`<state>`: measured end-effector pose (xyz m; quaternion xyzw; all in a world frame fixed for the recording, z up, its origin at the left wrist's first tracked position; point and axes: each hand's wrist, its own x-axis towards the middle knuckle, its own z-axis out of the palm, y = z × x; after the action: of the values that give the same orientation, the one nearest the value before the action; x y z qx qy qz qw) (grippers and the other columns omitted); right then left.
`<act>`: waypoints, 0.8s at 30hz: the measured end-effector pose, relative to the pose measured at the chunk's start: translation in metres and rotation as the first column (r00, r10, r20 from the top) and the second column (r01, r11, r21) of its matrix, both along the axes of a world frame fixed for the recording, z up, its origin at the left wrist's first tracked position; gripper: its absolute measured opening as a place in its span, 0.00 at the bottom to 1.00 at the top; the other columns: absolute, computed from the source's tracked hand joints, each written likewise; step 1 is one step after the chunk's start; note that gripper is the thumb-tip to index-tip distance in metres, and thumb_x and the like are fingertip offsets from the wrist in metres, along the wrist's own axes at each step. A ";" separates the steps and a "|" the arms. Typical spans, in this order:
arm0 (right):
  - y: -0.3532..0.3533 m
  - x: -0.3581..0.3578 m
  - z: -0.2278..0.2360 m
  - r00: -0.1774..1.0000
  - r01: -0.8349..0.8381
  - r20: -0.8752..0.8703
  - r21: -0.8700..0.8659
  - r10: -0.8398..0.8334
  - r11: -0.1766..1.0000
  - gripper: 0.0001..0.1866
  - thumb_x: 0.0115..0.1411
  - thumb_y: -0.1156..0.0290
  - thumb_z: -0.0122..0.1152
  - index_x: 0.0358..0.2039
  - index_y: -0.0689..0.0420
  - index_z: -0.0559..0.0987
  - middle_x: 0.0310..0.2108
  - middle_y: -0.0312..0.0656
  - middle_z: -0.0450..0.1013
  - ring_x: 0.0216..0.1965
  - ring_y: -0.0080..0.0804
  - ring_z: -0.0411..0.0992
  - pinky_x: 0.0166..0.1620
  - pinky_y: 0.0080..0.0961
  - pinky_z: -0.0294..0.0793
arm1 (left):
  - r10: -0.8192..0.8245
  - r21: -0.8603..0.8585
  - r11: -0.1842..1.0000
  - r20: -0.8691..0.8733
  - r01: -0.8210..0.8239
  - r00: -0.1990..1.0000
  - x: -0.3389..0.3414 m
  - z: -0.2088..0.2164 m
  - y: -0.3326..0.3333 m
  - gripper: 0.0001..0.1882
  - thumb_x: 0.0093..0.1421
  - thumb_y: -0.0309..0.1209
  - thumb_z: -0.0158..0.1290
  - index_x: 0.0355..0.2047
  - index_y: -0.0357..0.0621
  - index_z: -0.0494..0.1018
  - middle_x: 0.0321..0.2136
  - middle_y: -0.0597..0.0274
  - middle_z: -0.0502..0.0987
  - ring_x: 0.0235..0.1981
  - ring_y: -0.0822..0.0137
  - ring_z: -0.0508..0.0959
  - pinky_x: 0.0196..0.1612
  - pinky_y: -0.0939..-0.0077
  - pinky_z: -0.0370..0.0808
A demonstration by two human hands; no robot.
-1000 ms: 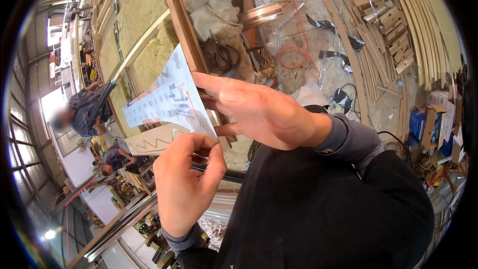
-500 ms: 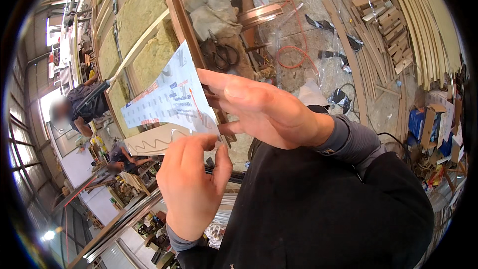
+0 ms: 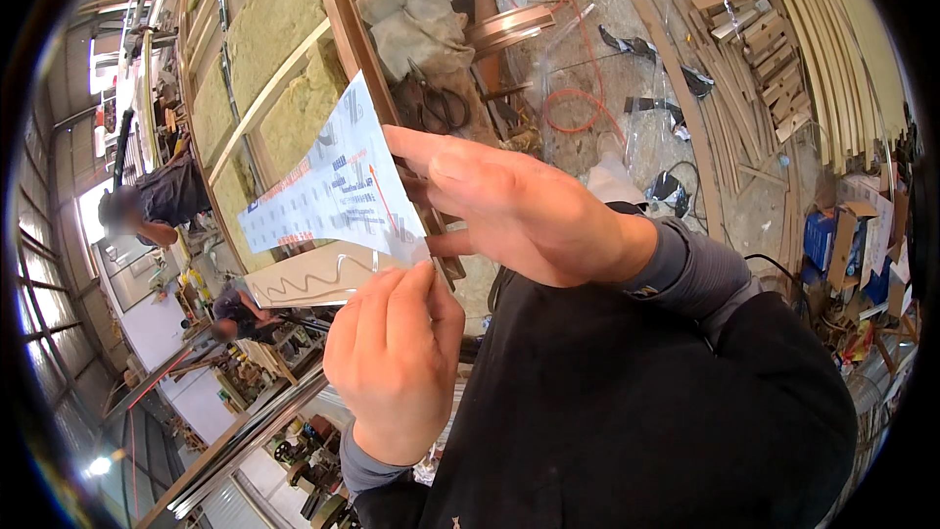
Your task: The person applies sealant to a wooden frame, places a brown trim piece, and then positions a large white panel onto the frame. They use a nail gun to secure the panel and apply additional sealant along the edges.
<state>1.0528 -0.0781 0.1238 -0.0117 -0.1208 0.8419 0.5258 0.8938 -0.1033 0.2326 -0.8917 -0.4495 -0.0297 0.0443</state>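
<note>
A light-blue protective film sheet [image 3: 348,181] with blue and red print flares toward me and narrows to the far left. My left hand [image 3: 397,358] is closed, thumb and fingers pinching at its near lower corner. My right hand [image 3: 529,206] has its fingers stretched and spread along the sheet's right edge, the index finger touching near the upper end. Whether a stiff piece lies under the film cannot be seen. Beyond it lies a bronze-edged frame [image 3: 338,5] filled with yellow insulation [image 3: 279,24]. Below the film is a beige panel [image 3: 323,284] with a wavy bead on it.
Scissors [image 3: 441,108] and a grey cloth [image 3: 406,15] lie past my right hand. An orange hose [image 3: 578,98] loops over the floor. Wood strips [image 3: 764,78] are piled at right, near cardboard boxes [image 3: 857,235]. Two co-workers [image 3: 162,201] [image 3: 240,313] are at left.
My left hand has risen slightly to the right, and its fingers have closed in a pinch at the film's corner. My right hand has barely shifted. The co-worker at far left has changed posture.
</note>
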 end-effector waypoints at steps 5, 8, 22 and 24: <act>0.001 -0.002 -0.003 0.999 0.017 0.043 -0.004 -0.017 1.000 0.43 0.77 0.47 0.52 0.81 0.58 0.51 0.74 0.40 0.61 0.73 0.33 0.58 0.73 0.47 0.56 | -0.043 0.030 0.999 -0.037 0.044 0.998 0.000 -0.002 0.002 0.11 0.54 0.21 0.68 0.38 0.38 0.82 0.33 0.56 0.84 0.36 0.54 0.86 0.40 0.63 0.82; 0.002 0.001 -0.001 0.998 0.020 0.067 0.023 -0.021 1.000 0.44 0.76 0.46 0.51 0.81 0.59 0.50 0.75 0.43 0.59 0.74 0.36 0.58 0.74 0.48 0.57 | -0.074 0.035 0.997 -0.045 0.076 0.996 -0.002 -0.004 0.006 0.11 0.53 0.22 0.68 0.37 0.39 0.82 0.33 0.57 0.84 0.36 0.55 0.86 0.40 0.64 0.82; 0.002 -0.001 -0.008 0.995 0.061 0.078 0.027 -0.063 0.998 0.48 0.74 0.43 0.52 0.80 0.62 0.49 0.78 0.49 0.55 0.77 0.43 0.55 0.75 0.51 0.55 | -0.039 -0.112 0.992 0.181 0.060 0.983 -0.017 -0.006 0.019 0.13 0.53 0.23 0.71 0.39 0.40 0.83 0.36 0.56 0.83 0.37 0.53 0.85 0.40 0.63 0.80; 0.001 0.004 0.002 0.995 0.050 0.088 0.045 -0.054 0.998 0.47 0.74 0.44 0.51 0.80 0.61 0.49 0.78 0.49 0.56 0.77 0.43 0.55 0.75 0.51 0.55 | -0.074 -0.068 0.994 0.160 0.085 0.984 -0.015 -0.010 0.018 0.12 0.53 0.23 0.70 0.38 0.40 0.83 0.35 0.58 0.83 0.40 0.53 0.85 0.43 0.61 0.81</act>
<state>1.0565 -0.0766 0.1255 -0.0410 -0.1619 0.8238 0.5418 0.8785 -0.0858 0.2229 -0.9048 -0.4164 -0.0848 -0.0256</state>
